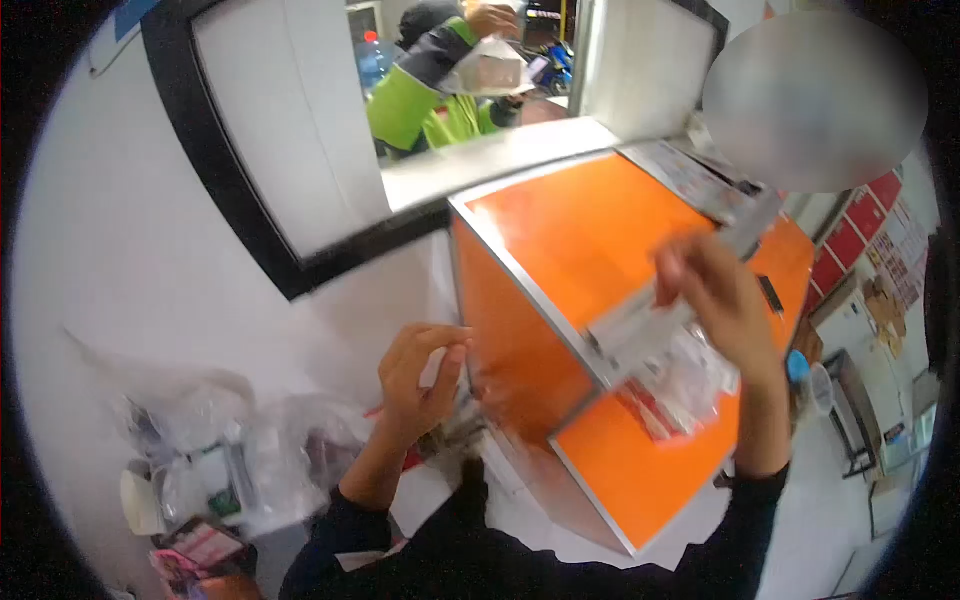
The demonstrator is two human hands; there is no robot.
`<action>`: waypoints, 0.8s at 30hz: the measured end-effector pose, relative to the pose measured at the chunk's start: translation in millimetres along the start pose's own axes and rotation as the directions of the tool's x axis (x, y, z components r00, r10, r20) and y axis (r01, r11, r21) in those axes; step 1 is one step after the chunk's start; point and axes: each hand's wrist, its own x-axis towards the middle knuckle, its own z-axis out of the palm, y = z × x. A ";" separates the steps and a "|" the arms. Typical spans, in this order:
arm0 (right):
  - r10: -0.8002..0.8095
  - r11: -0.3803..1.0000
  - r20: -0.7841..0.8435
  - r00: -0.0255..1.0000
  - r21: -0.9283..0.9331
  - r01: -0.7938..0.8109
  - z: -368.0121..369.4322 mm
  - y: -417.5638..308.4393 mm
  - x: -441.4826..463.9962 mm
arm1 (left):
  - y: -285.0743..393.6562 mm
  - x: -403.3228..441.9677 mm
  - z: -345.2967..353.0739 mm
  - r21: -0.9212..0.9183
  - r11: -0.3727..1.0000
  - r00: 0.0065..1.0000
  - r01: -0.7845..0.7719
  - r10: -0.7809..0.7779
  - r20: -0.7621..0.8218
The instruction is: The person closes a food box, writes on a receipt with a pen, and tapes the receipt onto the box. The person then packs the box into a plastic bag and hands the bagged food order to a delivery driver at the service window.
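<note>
My left hand (422,378) is raised in front of the side of an orange counter (590,225). Its fingers are bent, with a gap between thumb and forefinger, and I see nothing in them. My right hand (715,300) hovers over the counter's metal-edged step, blurred by motion. Its fingers look curled; whether they hold anything is not clear. Below it, clear plastic packets with red print (680,385) lie on the lower orange surface.
Beyond the window opening, a person in a green and black jacket (420,95) holds up a whitish package (490,72). Clear plastic bags (285,455) are piled at lower left. Papers (690,180) and a small black object (770,294) lie on the counter.
</note>
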 end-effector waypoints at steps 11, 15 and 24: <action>0.390 0.668 -0.017 0.921 -0.683 -0.296 38.9 172.0 426.4 | -188.8 64.0 -27.5 0.646 0.756 0.950 -0.109 0.271 -0.156; 0.420 0.702 -0.174 0.891 -0.560 -0.440 51.0 245.8 474.4 | -210.8 60.8 -36.5 0.823 0.529 0.957 -0.210 0.284 0.061; 0.271 0.764 -0.474 0.838 -0.424 -0.487 55.2 395.2 552.3 | -237.6 24.2 -45.6 0.716 0.641 0.959 -0.277 0.142 0.244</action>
